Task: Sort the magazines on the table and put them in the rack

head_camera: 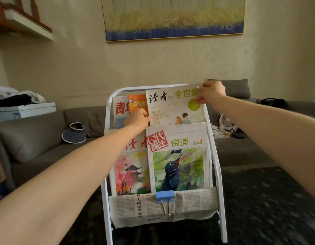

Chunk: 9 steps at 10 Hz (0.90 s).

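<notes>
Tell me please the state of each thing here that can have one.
Couple magazine: upright at the top tier, held by both grips.
Left grip: pinching its left edge.
Right grip: pinching its top right corner.
Hummingbird magazine: upright in lower pocket.
Binder clip: clamped on lower pocket's rim.
Rack: standing upright.

Grey sofa (47, 138), framed painting (172, 16)
</notes>
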Available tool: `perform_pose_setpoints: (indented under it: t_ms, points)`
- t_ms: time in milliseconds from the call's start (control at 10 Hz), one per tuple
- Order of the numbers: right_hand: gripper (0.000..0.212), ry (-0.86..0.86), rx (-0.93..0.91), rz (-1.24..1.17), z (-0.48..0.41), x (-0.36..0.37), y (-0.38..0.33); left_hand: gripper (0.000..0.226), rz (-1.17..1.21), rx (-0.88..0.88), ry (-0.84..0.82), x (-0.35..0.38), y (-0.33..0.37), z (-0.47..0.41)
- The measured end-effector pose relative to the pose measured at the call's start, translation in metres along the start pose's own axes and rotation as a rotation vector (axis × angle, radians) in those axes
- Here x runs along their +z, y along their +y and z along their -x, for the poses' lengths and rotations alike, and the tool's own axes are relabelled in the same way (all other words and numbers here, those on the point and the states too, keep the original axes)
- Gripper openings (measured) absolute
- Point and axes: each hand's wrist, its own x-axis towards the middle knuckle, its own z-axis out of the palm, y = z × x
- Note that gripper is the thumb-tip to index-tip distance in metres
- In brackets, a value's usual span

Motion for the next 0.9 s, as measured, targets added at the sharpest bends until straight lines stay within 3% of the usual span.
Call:
perform_pose_setpoints:
  t_ms: [100,200,300,400,700,800,900]
  points:
    - [0.027,-0.026,0.074,0.062,-0.001,0.003,-0.007,0.019,-0.067,-0.001,-0.02,0.001,0.003,0.0]
    - [0.042,-0.092,0.079,0.291,0.009,0.01,0.004,0.026,-0.186,0.001,-0.005,0.004,0.005,0.005]
    - [0.067,-0.025,-0.088,0.483,0.019,0.011,0.015,0.03,-0.187,0.015,0.054,0.0,0.006,0.009]
    - [0.065,-0.033,-0.213,0.626,0.027,0.008,0.018,0.029,-0.153,0.025,0.067,-0.007,0.006,0.014]
    - [0.057,-0.136,-0.294,0.759,0.049,0.007,0.016,0.023,-0.215,0.138,0.04,-0.021,0.004,0.033]
    - [0.056,-0.193,-0.291,0.713,0.064,0.005,0.002,0.027,-0.131,0.143,-0.001,-0.032,0.012,0.046]
    - [0.056,-0.167,-0.281,0.548,0.089,0.001,-0.012,0.026,0.173,0.177,0.064,-0.05,0.023,0.068]
